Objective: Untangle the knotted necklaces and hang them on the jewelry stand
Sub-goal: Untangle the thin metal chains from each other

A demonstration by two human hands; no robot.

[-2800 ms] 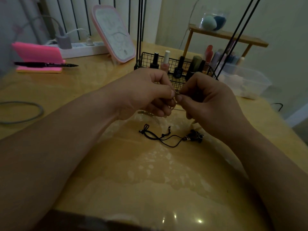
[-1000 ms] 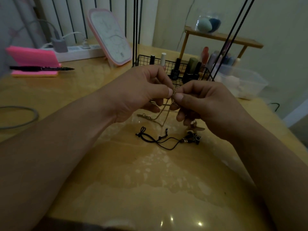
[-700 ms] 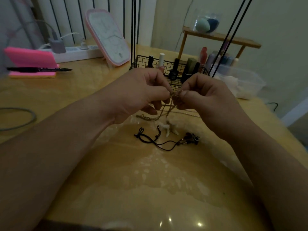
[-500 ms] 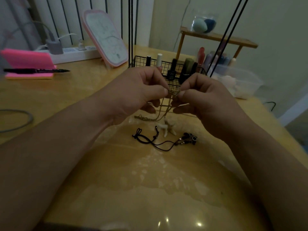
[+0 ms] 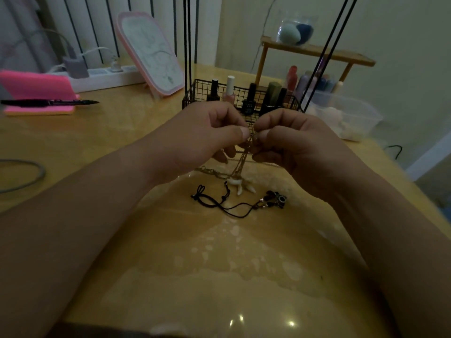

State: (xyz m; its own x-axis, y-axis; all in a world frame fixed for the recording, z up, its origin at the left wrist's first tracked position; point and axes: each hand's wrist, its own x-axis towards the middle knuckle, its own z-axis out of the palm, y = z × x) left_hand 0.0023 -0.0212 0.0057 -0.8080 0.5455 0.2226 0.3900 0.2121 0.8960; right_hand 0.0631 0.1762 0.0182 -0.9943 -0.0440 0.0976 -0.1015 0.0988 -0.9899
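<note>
My left hand and my right hand meet above the table, each pinching the same thin gold chain necklace between thumb and forefinger. The chain hangs down from the pinch to a white claw-shaped pendant that touches the table. A black cord necklace with a dark beaded pendant lies loose on the table just below the hands. The jewelry stand's black rods rise behind the hands.
A black wire basket of nail polish bottles stands right behind my hands. A pink-framed mirror, a power strip, a pink notebook with a pen, a wooden shelf and a clear plastic box ring the table.
The white pendant has come out from under my right hand and now hangs below the pinch. Both hands stay close together, working the gold chain.
</note>
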